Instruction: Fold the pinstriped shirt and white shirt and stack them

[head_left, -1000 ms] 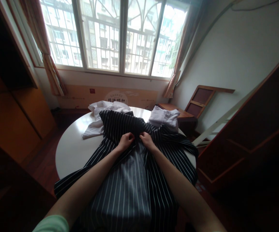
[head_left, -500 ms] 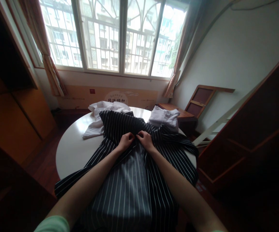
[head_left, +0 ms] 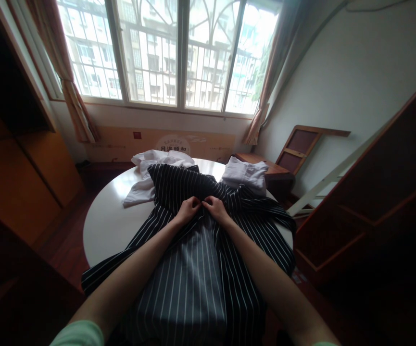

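Note:
A black garment with white pinstripes, looking like a striped shirt (head_left: 261,240), lies spread over a round white table (head_left: 103,226) and hangs over its near edge. Its greyer inner side shows down the middle, between the two front panels. At the upper part of the opening, my left hand (head_left: 189,209) and my right hand (head_left: 215,207) nearly meet. Both have their fingers pinched on the fabric edges there. Whether a button sits between the fingertips is too small to tell.
Behind the shirt, a loose white garment (head_left: 144,173) lies at the table's far left and a folded white garment (head_left: 244,174) at the far right. A wooden chair (head_left: 290,151) stands by the right wall. Dark wooden panels (head_left: 366,206) flank the right side.
Almost nothing differs. Both hands stay at the same spot on the shirt opening, with only a tiny shift of the fingers.

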`<act>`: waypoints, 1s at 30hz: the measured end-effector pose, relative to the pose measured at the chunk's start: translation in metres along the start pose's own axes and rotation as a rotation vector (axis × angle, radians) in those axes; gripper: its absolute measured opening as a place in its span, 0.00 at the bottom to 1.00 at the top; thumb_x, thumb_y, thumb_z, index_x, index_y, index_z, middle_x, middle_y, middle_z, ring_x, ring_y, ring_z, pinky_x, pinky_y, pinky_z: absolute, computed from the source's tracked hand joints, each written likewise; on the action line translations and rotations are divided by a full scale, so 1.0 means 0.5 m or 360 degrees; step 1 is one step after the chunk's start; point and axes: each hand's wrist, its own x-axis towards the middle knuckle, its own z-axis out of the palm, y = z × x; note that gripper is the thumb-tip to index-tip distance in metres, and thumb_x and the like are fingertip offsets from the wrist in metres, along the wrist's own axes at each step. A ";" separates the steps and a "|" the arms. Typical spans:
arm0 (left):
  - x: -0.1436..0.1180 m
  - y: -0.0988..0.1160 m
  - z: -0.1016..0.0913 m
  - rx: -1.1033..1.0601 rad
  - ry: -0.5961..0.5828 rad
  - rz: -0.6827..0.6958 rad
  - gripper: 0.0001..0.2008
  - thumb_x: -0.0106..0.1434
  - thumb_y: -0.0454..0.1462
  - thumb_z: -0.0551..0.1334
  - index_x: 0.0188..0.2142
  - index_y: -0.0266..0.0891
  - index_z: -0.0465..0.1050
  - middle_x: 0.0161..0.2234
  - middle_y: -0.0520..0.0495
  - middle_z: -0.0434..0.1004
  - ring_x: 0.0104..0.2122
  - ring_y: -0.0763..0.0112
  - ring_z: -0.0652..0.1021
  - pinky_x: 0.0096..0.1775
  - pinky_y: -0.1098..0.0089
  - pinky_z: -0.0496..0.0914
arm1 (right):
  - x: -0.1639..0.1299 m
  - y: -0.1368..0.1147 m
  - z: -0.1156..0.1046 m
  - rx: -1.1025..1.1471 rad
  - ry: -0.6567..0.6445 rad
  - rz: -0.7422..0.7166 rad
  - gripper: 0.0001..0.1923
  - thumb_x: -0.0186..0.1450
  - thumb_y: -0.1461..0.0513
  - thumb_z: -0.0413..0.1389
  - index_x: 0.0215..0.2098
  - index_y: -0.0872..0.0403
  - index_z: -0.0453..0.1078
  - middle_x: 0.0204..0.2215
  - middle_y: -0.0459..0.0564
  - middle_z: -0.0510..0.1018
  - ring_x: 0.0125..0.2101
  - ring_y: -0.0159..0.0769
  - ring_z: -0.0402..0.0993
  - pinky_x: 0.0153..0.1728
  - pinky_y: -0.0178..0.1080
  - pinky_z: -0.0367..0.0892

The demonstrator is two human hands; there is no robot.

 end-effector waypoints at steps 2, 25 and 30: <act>0.000 0.000 0.000 -0.0029 0.0000 -0.0009 0.03 0.55 0.32 0.58 0.29 0.35 0.70 0.29 0.48 0.75 0.31 0.71 0.75 0.34 0.73 0.67 | 0.000 0.001 -0.001 0.0026 0.0000 -0.0032 0.07 0.57 0.63 0.55 0.32 0.59 0.71 0.31 0.53 0.77 0.33 0.35 0.72 0.35 0.34 0.64; 0.001 -0.009 -0.001 -0.0352 0.0103 -0.0060 0.03 0.50 0.31 0.60 0.27 0.35 0.72 0.27 0.49 0.75 0.30 0.72 0.75 0.35 0.71 0.69 | 0.016 0.038 0.004 0.0711 -0.0182 0.0208 0.07 0.55 0.63 0.54 0.26 0.60 0.72 0.21 0.49 0.77 0.25 0.33 0.73 0.31 0.34 0.67; 0.000 -0.012 -0.002 -0.0348 0.0110 -0.0040 0.04 0.51 0.31 0.60 0.28 0.35 0.73 0.28 0.48 0.76 0.31 0.71 0.76 0.36 0.72 0.69 | 0.007 0.035 0.001 0.0499 -0.0136 0.0053 0.06 0.51 0.65 0.58 0.28 0.59 0.73 0.27 0.50 0.78 0.30 0.35 0.74 0.34 0.35 0.67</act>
